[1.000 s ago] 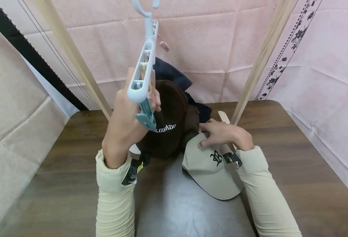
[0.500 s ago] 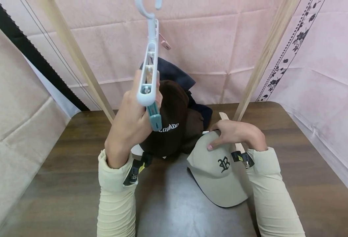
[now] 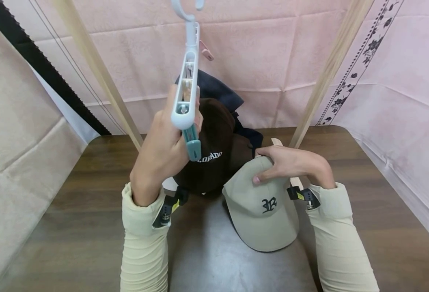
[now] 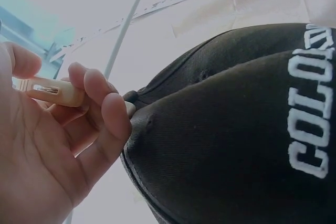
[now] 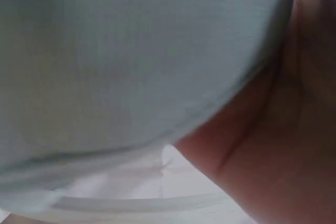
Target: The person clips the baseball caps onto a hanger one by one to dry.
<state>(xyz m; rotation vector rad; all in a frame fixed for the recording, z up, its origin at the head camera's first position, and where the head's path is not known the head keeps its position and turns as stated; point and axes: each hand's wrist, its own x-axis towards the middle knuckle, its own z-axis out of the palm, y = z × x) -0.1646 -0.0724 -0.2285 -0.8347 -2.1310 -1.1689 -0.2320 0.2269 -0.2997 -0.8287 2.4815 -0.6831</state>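
A light blue clip hanger (image 3: 182, 121) hangs tilted over the table, its hook at the top. My left hand (image 3: 157, 146) grips it at the side, behind a teal clip (image 3: 193, 149). In the left wrist view the fingers curl at a cream clip (image 4: 63, 94), right at the edge of a dark brown cap (image 4: 220, 129) with white lettering. My right hand (image 3: 294, 162) holds a beige cap (image 3: 265, 227) by its crown, thumb on the outside, other fingers mostly hidden behind it. The beige cap's brim points toward me; its crown overlaps the brown cap in the head view.
Dark navy cloth (image 3: 218, 91) hangs behind the brown cap, and a pink clip (image 3: 207, 54) dangles above it. Wooden poles (image 3: 121, 107) rise on both sides. A pale wooden piece (image 3: 277, 142) shows behind my right hand. The brown table (image 3: 72, 227) ends at a pink cloth backdrop.
My right hand has shifted right, drawing the beige cap off the brown one; its brim swung right, then back toward me. My left hand and the hanger have drifted slightly right.
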